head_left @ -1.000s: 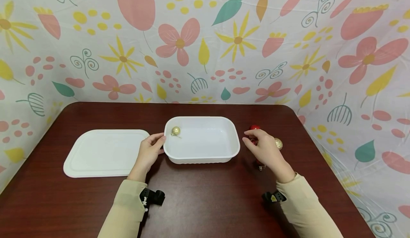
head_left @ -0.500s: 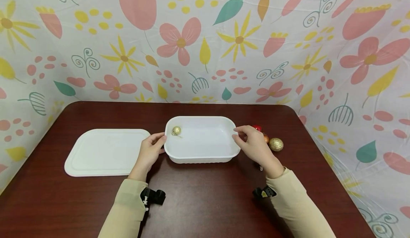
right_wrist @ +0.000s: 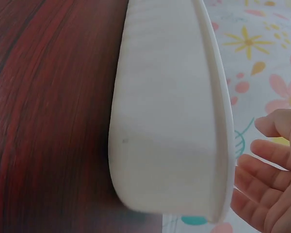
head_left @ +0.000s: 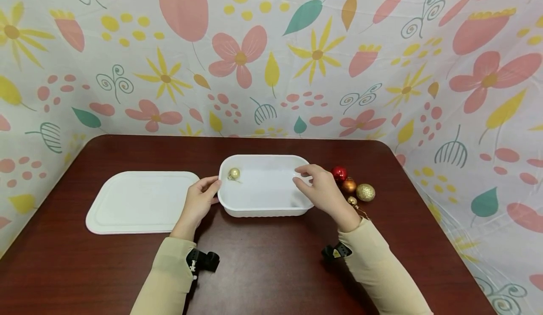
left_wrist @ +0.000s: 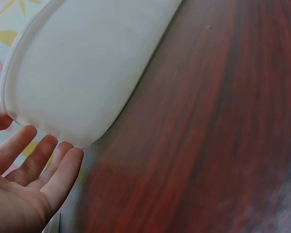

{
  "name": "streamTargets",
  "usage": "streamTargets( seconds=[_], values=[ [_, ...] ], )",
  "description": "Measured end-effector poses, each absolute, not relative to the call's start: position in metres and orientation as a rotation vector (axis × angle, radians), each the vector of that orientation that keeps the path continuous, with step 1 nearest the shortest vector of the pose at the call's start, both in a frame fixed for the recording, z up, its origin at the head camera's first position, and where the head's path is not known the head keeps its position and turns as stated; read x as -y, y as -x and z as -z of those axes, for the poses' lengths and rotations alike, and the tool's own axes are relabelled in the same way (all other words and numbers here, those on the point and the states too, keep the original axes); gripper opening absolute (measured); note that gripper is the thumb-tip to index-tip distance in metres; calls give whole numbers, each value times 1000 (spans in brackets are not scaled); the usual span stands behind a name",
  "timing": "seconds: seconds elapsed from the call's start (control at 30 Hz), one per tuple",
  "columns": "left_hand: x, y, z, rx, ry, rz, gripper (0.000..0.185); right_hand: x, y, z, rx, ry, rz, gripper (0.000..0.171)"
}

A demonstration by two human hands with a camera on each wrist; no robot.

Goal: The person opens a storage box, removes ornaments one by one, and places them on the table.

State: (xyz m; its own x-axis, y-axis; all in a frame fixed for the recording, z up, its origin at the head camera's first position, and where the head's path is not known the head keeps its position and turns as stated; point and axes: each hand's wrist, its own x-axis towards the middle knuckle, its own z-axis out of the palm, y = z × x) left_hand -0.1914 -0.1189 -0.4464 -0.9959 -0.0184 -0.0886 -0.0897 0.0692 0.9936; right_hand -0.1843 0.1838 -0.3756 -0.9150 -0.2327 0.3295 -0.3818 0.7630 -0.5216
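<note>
A smooth white plastic tub (head_left: 265, 187), rectangular with rounded corners and a ribbed lower wall, sits mid-worktop toward the far edge with a small gold bauble (head_left: 233, 173) in its far-left corner. The left hand (head_left: 198, 203) rests relaxed fingers on the tub's left rim; the right hand (head_left: 321, 191) hovers over its right end, fingers loosely curled, and whether they pinch anything I cannot tell. On the glossy dark wood-grain worktop (head_left: 271, 268), a flat white lid (head_left: 140, 202) lies toward the left edge, and red (head_left: 339, 173), copper (head_left: 349, 186) and glittery gold (head_left: 365, 192) baubles cluster toward the right edge.

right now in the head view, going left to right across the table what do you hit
white lid → left hand → small gold bauble in the white tray → right hand → red bauble → glittery gold bauble
</note>
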Motion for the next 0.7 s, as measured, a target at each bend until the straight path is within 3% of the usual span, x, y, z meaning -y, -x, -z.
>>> streamTargets(
  seconds=[0.7],
  values=[
    [118, 190, 446, -2258, 111, -2113, 38, -137, 202, 380, 2857, -638, -875, 37]
  ],
)
